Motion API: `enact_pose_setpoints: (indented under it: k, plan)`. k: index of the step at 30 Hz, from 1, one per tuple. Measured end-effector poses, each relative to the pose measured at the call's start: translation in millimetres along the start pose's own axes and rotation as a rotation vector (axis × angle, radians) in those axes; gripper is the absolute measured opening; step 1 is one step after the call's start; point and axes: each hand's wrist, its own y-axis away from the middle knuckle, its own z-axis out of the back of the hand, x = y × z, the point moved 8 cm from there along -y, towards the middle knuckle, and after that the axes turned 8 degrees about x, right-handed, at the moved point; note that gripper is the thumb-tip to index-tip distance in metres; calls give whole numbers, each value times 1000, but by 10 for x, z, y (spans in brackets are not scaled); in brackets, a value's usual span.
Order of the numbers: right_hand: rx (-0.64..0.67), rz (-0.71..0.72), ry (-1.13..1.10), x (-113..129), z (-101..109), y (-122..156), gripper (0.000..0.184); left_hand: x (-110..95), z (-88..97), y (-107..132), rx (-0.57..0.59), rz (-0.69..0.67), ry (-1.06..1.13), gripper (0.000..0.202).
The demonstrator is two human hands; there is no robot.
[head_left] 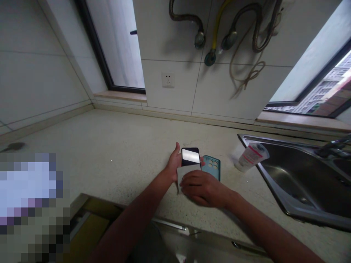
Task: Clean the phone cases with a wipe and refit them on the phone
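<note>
My left hand (173, 163) holds a smartphone (191, 156) from beneath, its thumb off the left edge and fingertips showing at the right edge. Light reflects in a bright band across the dark screen. A pale grey cloth (181, 176) covers the near part of the phone. Over it, my right hand (201, 186) is closed with bent fingers, pressing the cloth against the phone. A blue-green phone case (212, 168) lies on the counter just right of the phone, partly hidden by my right hand; its camera cutouts show.
On the pale counter (131, 146), a clear plastic cup (252, 156) with red print stands beside the steel sink (274, 197). A faucet (333, 146) is at the far right. A wall socket (168, 79) and several hoses are on the wall behind. Open drawers sit below the front edge.
</note>
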Motion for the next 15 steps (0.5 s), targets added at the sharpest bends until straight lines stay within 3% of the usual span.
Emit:
enact_pose_setpoints:
  k: [4, 8, 12, 15]
  plan:
    - [69, 68, -136, 144, -67, -65, 25, -86, -32, 38, 1, -43, -19, 77]
    - [1, 39, -60, 72, -7, -28, 24, -108, -13, 44, 12, -52, -37, 72]
    - [-141, -145, 128, -212, 146, 108, 26, -99, 14, 39, -4, -31, -32, 72]
    - [-156, -309, 219, -442, 184, 210, 36, -91, -28, 41, -2, -26, -18, 74]
